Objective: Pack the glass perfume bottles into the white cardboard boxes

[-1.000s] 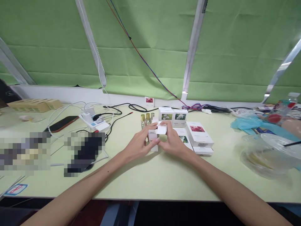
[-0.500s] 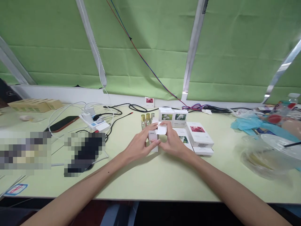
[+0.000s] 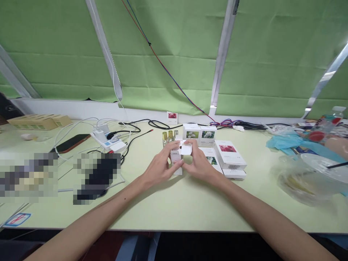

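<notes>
One white box (image 3: 177, 169) is held upright by both hands over the middle of the tabletop (image 3: 190, 210); whether its base touches the surface, I cannot tell. The left hand (image 3: 160, 164) grips it from the left, fingers near the top and thumb across the front. The right hand (image 3: 200, 163) curls in from the right, its fingers at the open white flap (image 3: 186, 149).

Three small bottles (image 3: 170, 136) stand just beyond the left hand. Two upright boxes (image 3: 199, 136) with white-flower pictures stand side by side on the far side of the right hand, and a flat box (image 3: 215, 166) lies partly hidden behind that hand. Right of it, a pink-flower box (image 3: 230, 156) rests on another box (image 3: 234, 174). A power strip (image 3: 110, 142) and a phone (image 3: 73, 143) lie to the left; a lidded cup (image 3: 317, 177) is at the right.
</notes>
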Action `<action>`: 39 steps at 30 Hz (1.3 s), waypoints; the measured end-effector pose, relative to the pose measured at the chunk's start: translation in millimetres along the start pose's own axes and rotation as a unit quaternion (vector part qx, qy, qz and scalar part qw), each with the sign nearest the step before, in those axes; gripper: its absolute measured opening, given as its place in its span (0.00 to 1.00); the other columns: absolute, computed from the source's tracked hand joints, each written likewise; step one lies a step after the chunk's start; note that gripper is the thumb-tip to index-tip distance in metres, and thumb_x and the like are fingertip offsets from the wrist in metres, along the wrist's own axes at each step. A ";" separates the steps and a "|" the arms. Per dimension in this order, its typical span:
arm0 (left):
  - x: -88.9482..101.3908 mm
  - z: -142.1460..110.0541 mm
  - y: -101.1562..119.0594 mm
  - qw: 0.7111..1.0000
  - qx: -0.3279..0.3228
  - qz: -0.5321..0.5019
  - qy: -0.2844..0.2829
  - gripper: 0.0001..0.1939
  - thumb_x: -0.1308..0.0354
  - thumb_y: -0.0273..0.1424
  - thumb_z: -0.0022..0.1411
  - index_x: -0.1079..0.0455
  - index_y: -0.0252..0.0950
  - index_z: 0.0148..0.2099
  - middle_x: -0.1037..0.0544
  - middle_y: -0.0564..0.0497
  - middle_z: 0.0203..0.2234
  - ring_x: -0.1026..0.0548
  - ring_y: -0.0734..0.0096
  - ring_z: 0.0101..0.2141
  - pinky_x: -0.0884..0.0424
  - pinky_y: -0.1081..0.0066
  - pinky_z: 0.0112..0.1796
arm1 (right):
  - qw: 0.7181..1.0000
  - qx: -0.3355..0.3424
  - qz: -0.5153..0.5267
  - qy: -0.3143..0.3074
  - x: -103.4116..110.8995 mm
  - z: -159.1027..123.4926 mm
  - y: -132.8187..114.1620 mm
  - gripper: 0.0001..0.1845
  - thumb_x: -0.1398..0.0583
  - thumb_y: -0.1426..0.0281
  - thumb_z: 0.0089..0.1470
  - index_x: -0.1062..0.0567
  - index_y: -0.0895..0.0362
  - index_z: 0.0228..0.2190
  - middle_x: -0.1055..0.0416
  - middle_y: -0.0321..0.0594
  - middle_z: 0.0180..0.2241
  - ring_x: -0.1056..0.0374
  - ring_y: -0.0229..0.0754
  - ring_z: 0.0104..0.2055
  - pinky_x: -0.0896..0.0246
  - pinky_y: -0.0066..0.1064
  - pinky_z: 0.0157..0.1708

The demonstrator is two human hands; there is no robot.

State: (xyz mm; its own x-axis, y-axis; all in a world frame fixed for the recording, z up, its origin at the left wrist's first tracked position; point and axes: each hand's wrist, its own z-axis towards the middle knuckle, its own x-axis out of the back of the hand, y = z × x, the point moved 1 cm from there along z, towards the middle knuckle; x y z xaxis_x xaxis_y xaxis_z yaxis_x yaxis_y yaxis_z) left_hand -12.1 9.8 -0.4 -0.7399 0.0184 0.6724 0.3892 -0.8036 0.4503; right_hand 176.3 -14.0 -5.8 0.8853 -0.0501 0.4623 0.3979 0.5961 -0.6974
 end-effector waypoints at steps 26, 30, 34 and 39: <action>9.7 5.6 0.7 0.975 0.137 -0.174 0.010 0.27 0.47 0.46 0.71 0.47 0.46 0.67 0.41 0.42 0.68 0.24 0.76 0.33 0.26 0.74 0.27 | 1.000 -0.004 -0.015 -0.008 1.7 -0.5 -0.5 0.47 0.34 0.61 0.57 0.54 0.50 0.67 0.29 0.48 0.52 0.28 0.53 0.50 0.31 0.49 0.51; 7.9 5.3 -2.4 0.972 0.141 -0.189 0.007 0.27 0.46 0.45 0.70 0.47 0.46 0.66 0.41 0.42 0.67 0.27 0.78 0.32 0.25 0.73 0.28 | 1.000 -0.008 -0.011 -0.015 2.6 -0.6 -0.1 0.49 0.34 0.60 0.57 0.55 0.50 0.68 0.29 0.48 0.52 0.28 0.54 0.51 0.31 0.52 0.52; 6.0 4.5 -5.6 0.969 0.145 -0.198 0.010 0.27 0.44 0.44 0.69 0.46 0.46 0.65 0.40 0.41 0.66 0.27 0.79 0.31 0.26 0.73 0.28 | 1.000 -0.011 -0.019 -0.022 3.5 -1.2 0.2 0.50 0.33 0.59 0.57 0.56 0.49 0.68 0.31 0.50 0.55 0.29 0.55 0.52 0.31 0.54 0.52; 5.5 5.1 -6.0 0.961 0.156 -0.228 0.007 0.27 0.42 0.44 0.68 0.48 0.46 0.64 0.42 0.40 0.67 0.28 0.81 0.27 0.29 0.73 0.24 | 1.000 -0.007 -0.010 -0.028 3.2 -1.3 2.3 0.52 0.33 0.60 0.57 0.57 0.49 0.69 0.30 0.49 0.55 0.28 0.55 0.52 0.31 0.54 0.53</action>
State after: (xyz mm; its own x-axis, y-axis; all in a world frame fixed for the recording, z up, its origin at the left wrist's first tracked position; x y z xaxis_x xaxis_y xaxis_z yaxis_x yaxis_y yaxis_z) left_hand -15.7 17.8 3.6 -0.8789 0.3164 0.3569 0.1670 -0.4968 0.8517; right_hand 180.4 -13.9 -6.6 0.8627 -0.0156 0.5055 0.4183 0.5837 -0.6959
